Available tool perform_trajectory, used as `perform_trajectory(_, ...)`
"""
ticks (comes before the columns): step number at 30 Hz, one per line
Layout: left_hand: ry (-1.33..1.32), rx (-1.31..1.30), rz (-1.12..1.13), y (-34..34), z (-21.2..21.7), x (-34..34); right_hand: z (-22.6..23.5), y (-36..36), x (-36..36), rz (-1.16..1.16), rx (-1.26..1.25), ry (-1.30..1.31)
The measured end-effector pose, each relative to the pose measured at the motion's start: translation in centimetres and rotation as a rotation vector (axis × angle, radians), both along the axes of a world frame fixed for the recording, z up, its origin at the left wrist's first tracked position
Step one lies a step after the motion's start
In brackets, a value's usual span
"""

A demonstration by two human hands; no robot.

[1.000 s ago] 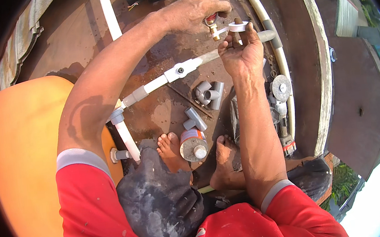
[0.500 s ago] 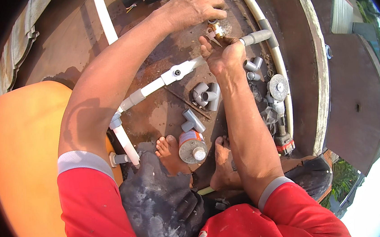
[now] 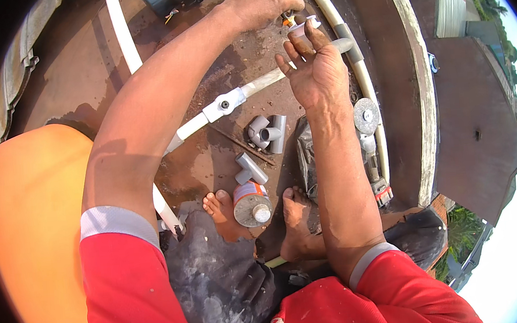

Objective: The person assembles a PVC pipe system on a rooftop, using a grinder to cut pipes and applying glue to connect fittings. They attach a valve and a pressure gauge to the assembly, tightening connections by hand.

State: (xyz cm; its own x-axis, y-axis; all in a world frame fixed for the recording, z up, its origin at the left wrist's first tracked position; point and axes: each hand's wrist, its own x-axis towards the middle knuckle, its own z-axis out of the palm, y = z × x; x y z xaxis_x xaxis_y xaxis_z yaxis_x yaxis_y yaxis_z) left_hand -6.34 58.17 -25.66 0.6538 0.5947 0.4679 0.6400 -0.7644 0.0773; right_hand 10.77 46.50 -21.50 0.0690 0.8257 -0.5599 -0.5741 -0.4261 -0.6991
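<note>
Head view, two bare hands, both being held above the brown floor point(image 3: 209, 159), toward its far right corner. Left hand point(image 3: 266, 4), one: its bent fingers are clasping a brass-coloured fitting point(image 3: 288, 20), quantity one, mostly hidden beneath them. Right hand point(image 3: 322, 76), one: palm up, it is gripping a white spool point(image 3: 297, 30), quantity one, at the fingertips, its other fingers spreading loose. Governing relation: the fitting is sitting just beyond the spool and slightly left, nearer the left hand; contact cannot be told. The spool's long visible axis is slanting from near left to far right; the fitting's is not showing.

Also lying on the floor: one grey tee point(image 3: 251, 169); behind it, one cluster of grey fittings point(image 3: 266, 135), overlapping, exact count uncertain; one thin rod point(image 3: 238, 143). One round can point(image 3: 252, 205) is standing near the feet, two. Toward the right edge, one angle grinder point(image 3: 369, 145) is resting beside one pale pipe point(image 3: 322, 5).
</note>
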Motion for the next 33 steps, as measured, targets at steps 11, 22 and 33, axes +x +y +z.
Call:
perform_trajectory(11,0.053,-0.125,0.052,-0.7,0.6,-0.1,-2.6,7.7,4.7,0.003,0.003,0.093)
perform_trajectory(22,0.007,-0.164,0.063,-0.7,-0.3,-0.3,-6.9,4.5,1.0,0.045,-0.031,-0.117)
perform_trajectory(33,-0.036,-0.191,0.010,-0.6,0.2,-0.7,-2.2,-0.9,0.3,0.124,0.005,0.056)
